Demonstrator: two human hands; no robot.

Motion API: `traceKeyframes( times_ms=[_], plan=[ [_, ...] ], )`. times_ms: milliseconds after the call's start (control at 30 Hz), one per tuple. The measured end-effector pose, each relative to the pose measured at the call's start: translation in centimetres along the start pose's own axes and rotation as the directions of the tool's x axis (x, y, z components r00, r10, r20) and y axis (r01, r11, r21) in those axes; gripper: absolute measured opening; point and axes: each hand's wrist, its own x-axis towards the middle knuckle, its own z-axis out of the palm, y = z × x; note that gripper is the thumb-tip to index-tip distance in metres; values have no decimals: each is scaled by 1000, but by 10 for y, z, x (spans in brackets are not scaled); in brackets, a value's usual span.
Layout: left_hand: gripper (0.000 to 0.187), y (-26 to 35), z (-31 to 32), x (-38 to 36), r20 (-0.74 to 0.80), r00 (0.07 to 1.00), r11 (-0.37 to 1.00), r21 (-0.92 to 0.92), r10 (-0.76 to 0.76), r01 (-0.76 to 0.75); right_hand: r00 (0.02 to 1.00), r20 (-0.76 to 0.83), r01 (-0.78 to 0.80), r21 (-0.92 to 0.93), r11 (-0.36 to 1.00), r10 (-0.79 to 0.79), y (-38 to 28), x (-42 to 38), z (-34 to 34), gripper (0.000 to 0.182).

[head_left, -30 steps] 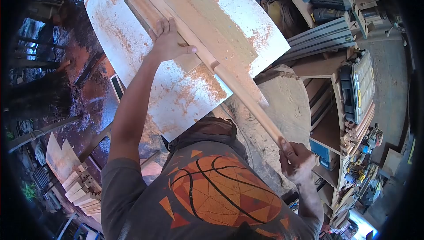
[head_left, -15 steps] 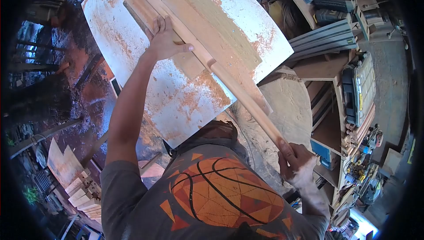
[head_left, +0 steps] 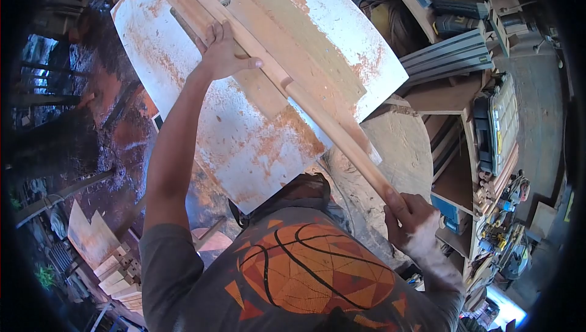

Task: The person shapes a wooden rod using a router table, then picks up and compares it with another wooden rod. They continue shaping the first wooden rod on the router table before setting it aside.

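Note:
A long narrow wooden strip (head_left: pixel 332 128) lies diagonally over a white board (head_left: pixel 244 170) dusted with reddish sawdust. Its lower end sticks out past the board's edge, where my right hand (head_left: pixel 410 215) is closed around it, thumb on top. My left hand (head_left: pixel 221 54) rests with its fingers spread on a wooden block (head_left: pixel 189 9), its thumb reaching to the strip's near edge. Beyond the strip a wide flat plank (head_left: pixel 293 45) runs alongside. A notch shows on the strip near its middle.
A round wooden slab (head_left: pixel 400 142) is beside the board's right corner. Farther right are a wooden shelf unit (head_left: pixel 455 185), stacked grey metal bars (head_left: pixel 448 57), and a case with a clear lid (head_left: pixel 503 121). Cut wood pieces (head_left: pixel 113 271) lie at lower left.
The strip has shifted slightly down and left relative to the view, and both hands have moved a little. My left hand still rests on the block, and my right hand still grips the strip's end.

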Motion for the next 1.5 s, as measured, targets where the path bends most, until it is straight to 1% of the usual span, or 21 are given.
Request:
traceKeyframes(
  times_ms=[400, 500, 567, 667, 767, 833, 933, 967, 1033, 1100, 1167, 1233, 1300, 1367, 1433, 1500],
  plan=[
    [154, -22, -11, 23, -32, 999, 1000, 12, -5, 5, 1000, -30, 2, 14, 1000, -1, -10, 33, 1, 49],
    [154, -24, -17, 26, -36, 999, 999, 28, -22, 23, 1000, 7, -17, -2, 1000, 17, -11, 41, 0, 47],
    [155, -27, -20, 30, -36, 999, 999, 39, -34, 35, 1000, -28, 16, 18, 1000, -15, -11, 47, 1, 46],
    [155, -35, -22, 39, -27, 999, 997, 64, -43, 45, 998, -54, 20, 17, 1000, -19, -13, 56, 2, 45],
    [155, -41, -25, 45, -49, 998, 995, 88, -46, 50, 1000, -22, 11, 0, 1000, -11, -14, 64, 1, 44],
    [150, -40, -32, 45, -37, 997, 994, 83, -62, 65, 999, -37, 20, 0, 1000, -20, -14, 69, 2, 44],
    [151, -45, -36, 53, -25, 997, 993, 93, -72, 74, 999, -40, 32, -3, 999, -33, -15, 78, 1, 43],
    [151, -50, -35, 56, -25, 997, 993, 93, -72, 74, 999, -32, 32, -8, 999, -33, -16, 81, 1, 42],
    [155, -58, -34, 62, -75, 997, 996, 87, -25, 32, 998, -41, 44, -11, 999, -44, -16, 87, 2, 41],
    [155, -64, -36, 70, -75, 997, 994, 103, -31, 39, 997, -49, 56, -13, 998, -56, -17, 94, 1, 40],
    [155, -68, -39, 74, -75, 996, 992, 117, -39, 47, 1000, 2, 20, 0, 1000, -20, -20, 102, -3, 47],
    [154, -73, -41, 79, -103, 994, 993, 109, -24, 35, 1000, 5, 24, -5, 1000, -24, -21, 109, -3, 46],
    [154, -76, -44, 84, -92, 995, 991, 123, -33, 45, 1000, 7, 25, -11, 1000, -25, -21, 115, -3, 46],
    [154, -77, -47, 87, -80, 996, 989, 137, -44, 55, 997, -37, 71, -12, 997, -71, -21, 120, -3, 40],
    [154, -78, -50, 89, -79, 996, 986, 162, -36, 48, 997, -40, 70, -10, 998, -70, -22, 123, -2, 40],
    [154, -82, -51, 92, -87, 996, 989, 144, -32, 44, 997, -46, 70, -11, 998, -70, -24, 126, -2, 41]
  ],
)
